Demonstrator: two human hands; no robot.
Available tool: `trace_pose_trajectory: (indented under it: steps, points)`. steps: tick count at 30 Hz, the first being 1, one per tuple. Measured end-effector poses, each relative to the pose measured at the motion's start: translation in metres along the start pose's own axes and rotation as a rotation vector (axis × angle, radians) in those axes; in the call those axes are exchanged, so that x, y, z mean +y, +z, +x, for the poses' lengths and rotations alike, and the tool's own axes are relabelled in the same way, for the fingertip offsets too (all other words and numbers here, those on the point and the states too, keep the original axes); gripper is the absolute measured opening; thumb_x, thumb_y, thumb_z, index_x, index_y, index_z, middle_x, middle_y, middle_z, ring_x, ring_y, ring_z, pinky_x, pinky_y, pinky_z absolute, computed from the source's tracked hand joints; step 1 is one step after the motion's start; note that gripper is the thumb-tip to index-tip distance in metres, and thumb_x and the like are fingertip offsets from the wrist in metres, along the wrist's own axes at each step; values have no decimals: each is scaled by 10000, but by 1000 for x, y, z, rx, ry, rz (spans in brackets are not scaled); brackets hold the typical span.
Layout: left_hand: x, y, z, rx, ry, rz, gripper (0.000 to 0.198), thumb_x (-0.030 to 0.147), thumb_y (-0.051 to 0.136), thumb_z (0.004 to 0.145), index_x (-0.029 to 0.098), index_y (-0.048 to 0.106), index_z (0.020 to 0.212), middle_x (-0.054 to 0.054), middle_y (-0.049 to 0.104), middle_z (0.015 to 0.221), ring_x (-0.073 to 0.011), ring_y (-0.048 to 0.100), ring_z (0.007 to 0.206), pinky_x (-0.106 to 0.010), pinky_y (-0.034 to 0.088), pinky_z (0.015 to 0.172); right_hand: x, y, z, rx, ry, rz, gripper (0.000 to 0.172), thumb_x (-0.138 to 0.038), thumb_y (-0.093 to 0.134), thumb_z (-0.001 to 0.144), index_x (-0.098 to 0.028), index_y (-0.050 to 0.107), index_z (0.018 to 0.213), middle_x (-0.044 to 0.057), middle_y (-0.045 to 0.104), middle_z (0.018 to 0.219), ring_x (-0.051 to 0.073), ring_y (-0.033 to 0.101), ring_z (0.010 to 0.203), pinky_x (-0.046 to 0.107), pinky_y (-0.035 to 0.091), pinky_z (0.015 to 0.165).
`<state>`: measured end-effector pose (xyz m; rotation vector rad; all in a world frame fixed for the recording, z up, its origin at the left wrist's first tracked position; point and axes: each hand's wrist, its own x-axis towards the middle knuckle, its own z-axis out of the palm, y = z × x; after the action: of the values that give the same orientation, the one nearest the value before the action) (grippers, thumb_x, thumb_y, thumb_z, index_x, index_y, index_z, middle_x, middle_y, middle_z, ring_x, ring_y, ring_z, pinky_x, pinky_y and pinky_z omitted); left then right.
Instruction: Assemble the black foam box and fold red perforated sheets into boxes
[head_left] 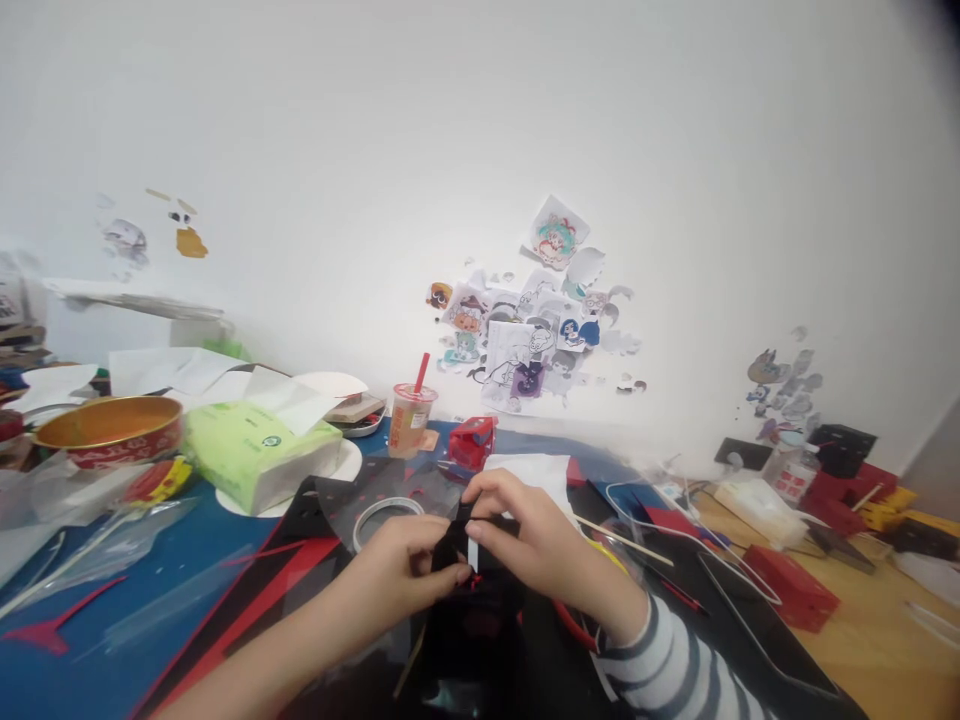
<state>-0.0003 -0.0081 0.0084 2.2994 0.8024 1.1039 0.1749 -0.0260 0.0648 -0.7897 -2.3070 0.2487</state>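
Observation:
Both my hands meet at the lower middle of the view over a dark sheet. My left hand (409, 570) pinches a small black piece (452, 548) of paper or foam from the left. From the right, my right hand (529, 535), in a striped sleeve, closes its fingers on the same black piece, where a white strip (472, 553) shows. Under them lies black and red sheet material (300, 560). A ring of clear tape (382, 517) lies just left of my hands.
A green tissue pack (259, 455), a gold tin lid (109, 425), a drink cup with a red straw (411, 415) and a red tape dispenser (472, 440) stand behind. Red boxes (791, 595), a white cable (720, 560) and clutter lie at right. Stickers (525, 330) cover the wall.

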Motion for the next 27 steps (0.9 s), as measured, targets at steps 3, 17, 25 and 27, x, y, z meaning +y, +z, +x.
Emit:
trace_pose_trajectory:
  steps: [3,17,25,27]
  points:
    - [0,1,-1,5,-62,-40,143,261,570,717,161,636,640,19,549,589,-89,383,492,-189,286,440,6,-1,0,40,-138,-227,22,-194,503,851,-208,515,839,33,606,843,161,526,759,275,429,678]
    - [3,-2,2,81,3,101,200,248,542,748,161,621,586,15,542,546,-115,433,521,-212,323,492,11,-7,6,-141,-517,-820,187,-273,447,857,-169,567,759,90,598,931,204,462,793,359,422,751]
    - [5,-5,-2,61,46,105,196,242,523,765,180,589,591,4,566,584,-130,478,565,-224,363,546,11,-4,16,-243,-610,-847,171,-195,478,794,-184,537,634,61,559,846,172,433,733,328,417,757]
    - [5,-5,-1,45,46,122,197,214,503,766,174,572,586,6,554,585,-127,468,561,-223,349,537,11,-2,16,-251,-626,-852,163,-191,495,790,-180,541,634,60,546,837,174,435,740,337,412,785]
